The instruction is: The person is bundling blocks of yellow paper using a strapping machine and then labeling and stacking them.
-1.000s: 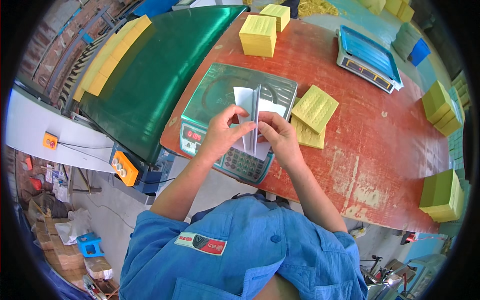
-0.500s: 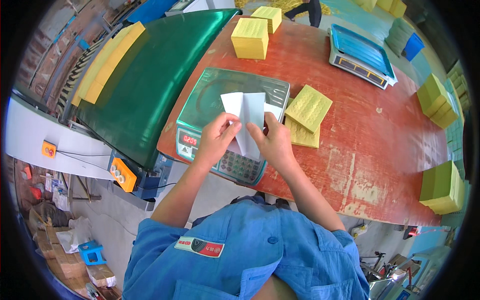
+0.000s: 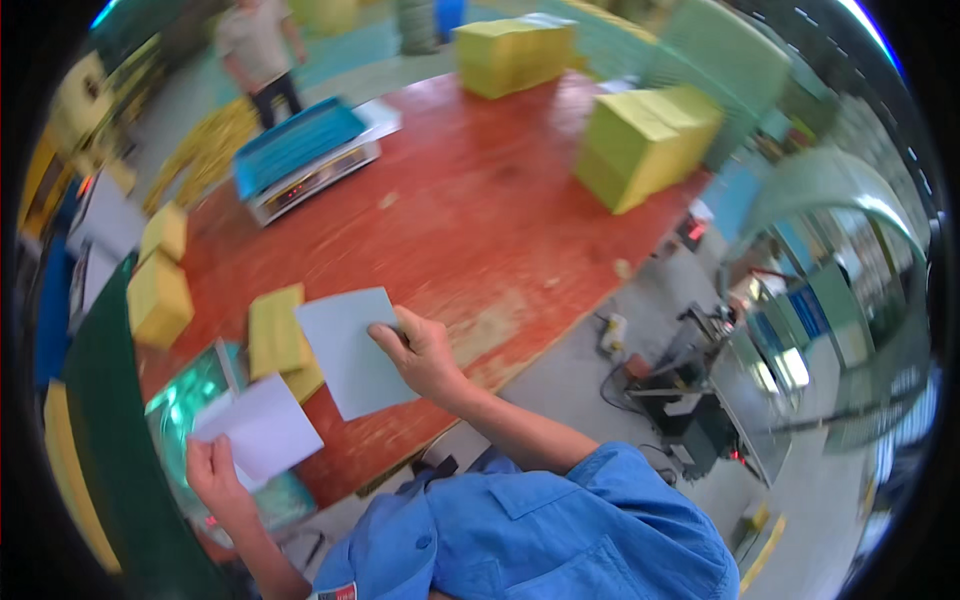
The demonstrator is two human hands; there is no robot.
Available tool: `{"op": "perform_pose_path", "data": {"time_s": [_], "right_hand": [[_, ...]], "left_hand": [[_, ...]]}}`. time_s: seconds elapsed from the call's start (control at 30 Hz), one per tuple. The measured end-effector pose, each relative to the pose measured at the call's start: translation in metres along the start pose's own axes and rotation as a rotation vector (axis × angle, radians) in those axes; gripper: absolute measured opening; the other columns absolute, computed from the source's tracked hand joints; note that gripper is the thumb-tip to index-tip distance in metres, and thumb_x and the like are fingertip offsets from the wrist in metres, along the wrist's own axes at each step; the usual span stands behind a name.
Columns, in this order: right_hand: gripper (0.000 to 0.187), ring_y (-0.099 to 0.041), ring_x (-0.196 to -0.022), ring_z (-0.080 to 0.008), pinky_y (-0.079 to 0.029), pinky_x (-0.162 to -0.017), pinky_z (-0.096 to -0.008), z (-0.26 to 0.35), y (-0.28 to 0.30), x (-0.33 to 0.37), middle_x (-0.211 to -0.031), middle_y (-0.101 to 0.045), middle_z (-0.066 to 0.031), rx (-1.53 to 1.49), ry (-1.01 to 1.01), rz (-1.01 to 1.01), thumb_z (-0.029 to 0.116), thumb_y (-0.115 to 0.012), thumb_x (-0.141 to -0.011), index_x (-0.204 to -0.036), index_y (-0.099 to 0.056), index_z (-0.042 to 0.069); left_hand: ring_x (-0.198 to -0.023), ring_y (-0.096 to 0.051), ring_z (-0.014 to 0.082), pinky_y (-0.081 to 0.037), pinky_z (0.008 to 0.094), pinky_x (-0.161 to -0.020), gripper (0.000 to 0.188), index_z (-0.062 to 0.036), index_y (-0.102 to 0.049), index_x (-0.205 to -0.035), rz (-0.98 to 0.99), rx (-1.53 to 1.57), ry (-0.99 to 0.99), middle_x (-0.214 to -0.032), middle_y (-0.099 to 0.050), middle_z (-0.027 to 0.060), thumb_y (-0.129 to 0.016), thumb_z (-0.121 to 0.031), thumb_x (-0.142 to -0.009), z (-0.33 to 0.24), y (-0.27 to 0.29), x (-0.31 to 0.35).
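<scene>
My left hand point(image 3: 216, 474) pinches a white paper sheet point(image 3: 268, 432) by its edge, above the green-lit weighing scale point(image 3: 172, 412). In my right hand point(image 3: 424, 350) a pale blue-grey sheet point(image 3: 352, 362) is gripped at its right side, thumb on top. The two sheets are apart, the blue-grey one farther right over the red tabletop point(image 3: 450, 205). Partly behind them lie flat yellow embossed pieces point(image 3: 275, 335) beside the scale. The sheets hide part of the scale and part of these pieces.
A second scale with a blue tray point(image 3: 300, 145) stands at the far left. Yellow stacks point(image 3: 645, 145) sit along the right end, with more yellow blocks point(image 3: 160, 300) at the left edge. A green conveyor belt point(image 3: 120, 440) borders the table. Another person point(image 3: 258, 55) stands beyond it.
My hands have moved apart, and the papers held together over the scale are now separate, one in each hand. My view has swung to the right.
</scene>
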State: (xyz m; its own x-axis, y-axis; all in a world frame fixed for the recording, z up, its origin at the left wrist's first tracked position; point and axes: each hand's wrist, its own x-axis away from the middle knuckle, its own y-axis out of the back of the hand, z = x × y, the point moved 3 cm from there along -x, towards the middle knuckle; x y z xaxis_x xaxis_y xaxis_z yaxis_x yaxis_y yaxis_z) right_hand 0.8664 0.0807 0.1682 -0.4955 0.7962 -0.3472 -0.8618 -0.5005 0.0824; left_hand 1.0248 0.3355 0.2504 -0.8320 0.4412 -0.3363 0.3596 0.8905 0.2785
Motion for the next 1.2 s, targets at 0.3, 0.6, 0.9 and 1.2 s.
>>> {"op": "perform_pose_path", "data": {"time_s": [0.3, 0.6, 0.9, 1.2], "right_hand": [[0.017, -0.058, -0.067, -0.0144, -0.048, -0.063, -0.0318, -0.110, 0.345, 0.001, -0.073, -0.060, -0.0108, 0.249, -0.156, -0.262, 0.015, -0.055, -0.092, -0.099, -0.056, -0.001], [0.039, -0.065, -0.086, -0.0410, -0.051, -0.075, -0.0445, -0.173, 0.473, -0.088, -0.089, -0.064, -0.0262, 0.318, -0.105, -0.113, 0.009, -0.054, -0.085, -0.124, -0.050, 0.005], [0.042, -0.067, -0.089, -0.0345, -0.052, -0.076, -0.0386, -0.178, 0.484, -0.097, -0.097, -0.065, -0.0219, 0.236, -0.173, -0.041, 0.005, -0.055, -0.087, -0.129, -0.049, 0.006], [0.044, -0.065, -0.082, -0.0383, -0.052, -0.071, -0.0462, -0.177, 0.484, -0.098, -0.092, -0.065, -0.0222, 0.281, -0.078, -0.002, 0.006, -0.055, -0.084, -0.128, -0.049, 0.009]], "left_hand": [[-0.070, -0.056, 0.0115, -0.043, 0.0238, -0.058, 0.011, -0.0009, -0.063, -0.090, 0.685, 0.133, 0.023, -0.082, -0.058, 0.0018, -0.061, 0.005, -0.081, -0.109, -0.294, 0.003], [-0.076, -0.055, 0.0076, -0.041, 0.0217, -0.059, 0.050, -0.0042, -0.044, -0.134, 0.957, 0.621, 0.210, -0.095, -0.061, 0.0018, -0.062, -0.007, -0.087, -0.249, -0.659, -0.048], [-0.062, -0.055, 0.0109, -0.044, 0.0240, -0.048, 0.061, 0.0009, -0.035, -0.140, 0.713, 0.337, 0.287, -0.077, -0.059, 0.0048, -0.061, 0.003, -0.084, -0.233, -0.749, -0.068], [-0.062, -0.054, 0.0103, -0.041, 0.0215, -0.047, 0.075, 0.0021, -0.026, -0.147, 0.653, 0.209, 0.163, -0.076, -0.056, 0.0051, -0.064, 0.002, -0.082, -0.236, -0.749, -0.055]]}}
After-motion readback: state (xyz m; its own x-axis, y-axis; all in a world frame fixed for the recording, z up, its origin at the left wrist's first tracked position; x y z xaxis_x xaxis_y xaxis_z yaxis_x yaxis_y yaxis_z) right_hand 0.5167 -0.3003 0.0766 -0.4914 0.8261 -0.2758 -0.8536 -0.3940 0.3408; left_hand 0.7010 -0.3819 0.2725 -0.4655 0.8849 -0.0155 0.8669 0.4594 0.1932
